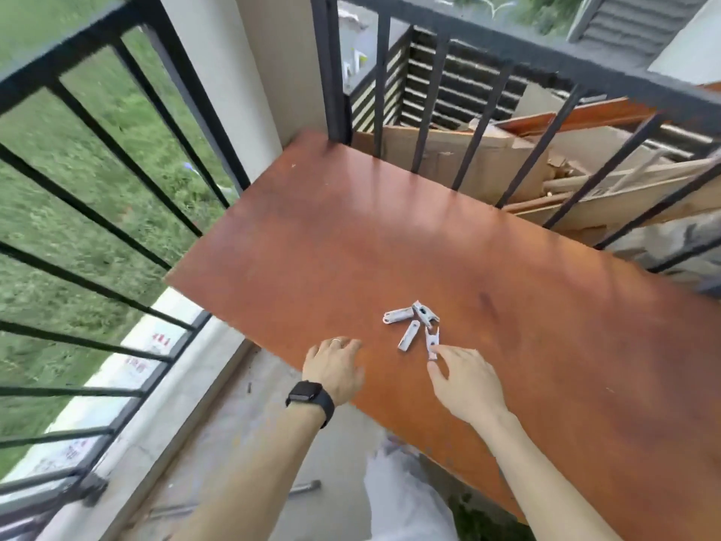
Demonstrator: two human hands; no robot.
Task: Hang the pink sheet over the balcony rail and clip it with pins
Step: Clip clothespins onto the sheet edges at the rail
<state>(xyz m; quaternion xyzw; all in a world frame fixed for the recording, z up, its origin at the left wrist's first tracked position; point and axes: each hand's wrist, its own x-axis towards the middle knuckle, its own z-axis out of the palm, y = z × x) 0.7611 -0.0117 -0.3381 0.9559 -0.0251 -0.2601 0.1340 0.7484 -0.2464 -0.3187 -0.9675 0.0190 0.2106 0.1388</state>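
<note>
Several white clothes pins lie in a small heap on a reddish-brown wooden table. My right hand reaches in from below them, and its thumb and forefinger touch the lower end of the nearest pin. My left hand, with a black watch on its wrist, rests flat on the table's near edge, fingers apart, holding nothing. A black balcony rail runs behind the table and another stretch of it along the left. No pink sheet is in view.
Beyond the far rail lie cardboard pieces and wooden boards. A beige pillar stands at the corner. Grass lies below on the left. The grey concrete balcony floor runs between the left rail and the table.
</note>
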